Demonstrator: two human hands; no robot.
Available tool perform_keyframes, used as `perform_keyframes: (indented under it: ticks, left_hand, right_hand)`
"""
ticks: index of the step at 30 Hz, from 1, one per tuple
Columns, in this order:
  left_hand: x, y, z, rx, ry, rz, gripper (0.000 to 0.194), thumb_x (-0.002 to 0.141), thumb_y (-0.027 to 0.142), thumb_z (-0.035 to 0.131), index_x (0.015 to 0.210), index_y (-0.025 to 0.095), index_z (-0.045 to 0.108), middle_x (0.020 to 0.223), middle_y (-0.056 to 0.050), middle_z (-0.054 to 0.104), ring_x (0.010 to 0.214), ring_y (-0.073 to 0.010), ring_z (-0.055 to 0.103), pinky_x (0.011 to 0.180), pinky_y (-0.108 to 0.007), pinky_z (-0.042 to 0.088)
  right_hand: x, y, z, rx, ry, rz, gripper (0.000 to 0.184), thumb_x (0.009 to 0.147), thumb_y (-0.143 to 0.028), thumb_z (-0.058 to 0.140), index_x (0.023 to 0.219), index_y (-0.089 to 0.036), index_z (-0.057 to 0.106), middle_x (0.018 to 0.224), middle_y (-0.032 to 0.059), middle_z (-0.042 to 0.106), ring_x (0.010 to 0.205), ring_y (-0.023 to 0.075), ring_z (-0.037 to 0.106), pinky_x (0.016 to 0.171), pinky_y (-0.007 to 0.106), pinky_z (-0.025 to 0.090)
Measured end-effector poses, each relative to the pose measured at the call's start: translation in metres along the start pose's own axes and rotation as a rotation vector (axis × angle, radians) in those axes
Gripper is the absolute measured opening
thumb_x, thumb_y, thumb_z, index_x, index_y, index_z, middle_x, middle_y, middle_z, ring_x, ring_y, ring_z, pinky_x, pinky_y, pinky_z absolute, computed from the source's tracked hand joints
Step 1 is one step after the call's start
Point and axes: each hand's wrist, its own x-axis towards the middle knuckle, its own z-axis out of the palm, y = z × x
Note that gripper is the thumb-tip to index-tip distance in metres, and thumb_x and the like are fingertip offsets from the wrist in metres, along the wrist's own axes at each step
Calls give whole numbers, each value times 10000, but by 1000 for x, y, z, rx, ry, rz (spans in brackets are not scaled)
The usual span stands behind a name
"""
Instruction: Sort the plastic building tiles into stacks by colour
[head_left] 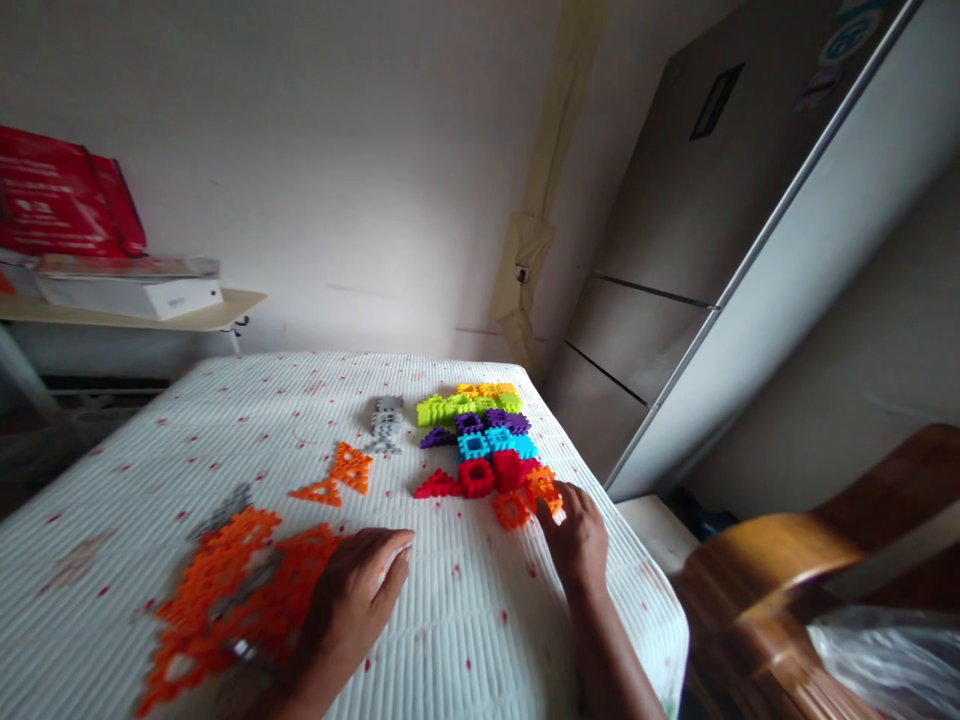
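Observation:
My right hand [576, 530] has its thumb and fingers closed around an orange interlocking block [541, 487] at the right edge of the coloured rows. Beside it lies another orange block [512, 510]. Red blocks [477, 478], light blue blocks [472, 446], purple blocks [469, 423], lime green blocks [450, 408] and yellow blocks [487, 390] sit in rows behind. My left hand [367, 575] is near the pile of orange pieces [217, 560], thumb and forefinger brought together. A speck of orange shows in the gap; what it holds, if anything, is unclear.
Grey blocks [388, 420] and orange triangular pieces [351, 467] lie on the spotted cloth [457, 620]. A wooden chair [780, 540] and a tall cabinet [652, 250] stand right. At left, a shelf [202, 312] carries a white box [157, 297] and a red bag [64, 195].

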Motion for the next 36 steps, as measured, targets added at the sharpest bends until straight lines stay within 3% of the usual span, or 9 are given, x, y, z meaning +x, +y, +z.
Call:
perform_keyframes:
  ticks: [7,19,29,33,36]
  left_hand:
    - [0,3,0,117,33,159,180,869,215,455,870,202,635,784,-22,713,745,-159,660,706,-276,517]
    - [0,3,3,109,39,144,167,867,209,457,856,202,624,768,-20,701,728,-156,654,696,-283,517]
    - [-3,9,1,97,-9,95,178,855,161,450,840,200,623,776,-24,699,755,-166,646,713,-311,518]
    - [4,15,-6,86,-19,79,197,852,144,438,856,192,628,797,-29,701,764,-158,639,710,-301,515]
    - [19,9,-21,149,-50,24,227,849,138,424,889,190,642,842,-42,710,798,-163,639,748,-311,509]
  right_hand:
    - [-3,5,4,-154,-160,94,242,837,-322,528,935,-160,680,915,86,683,806,202,615,676,270,404]
    - [-2,3,4,-204,-234,136,224,837,-293,528,948,-165,674,923,81,680,816,208,619,668,268,387]
    - [-6,7,9,-240,-226,116,290,857,-351,485,1009,-168,651,974,81,671,806,206,624,654,277,407]
    - [-5,3,7,-206,-111,103,367,878,-429,441,1088,-183,615,1149,82,616,919,217,611,617,274,428]
    - [-5,1,7,-132,-1,16,394,900,-436,384,1081,-178,621,1158,91,605,953,214,599,600,266,440]
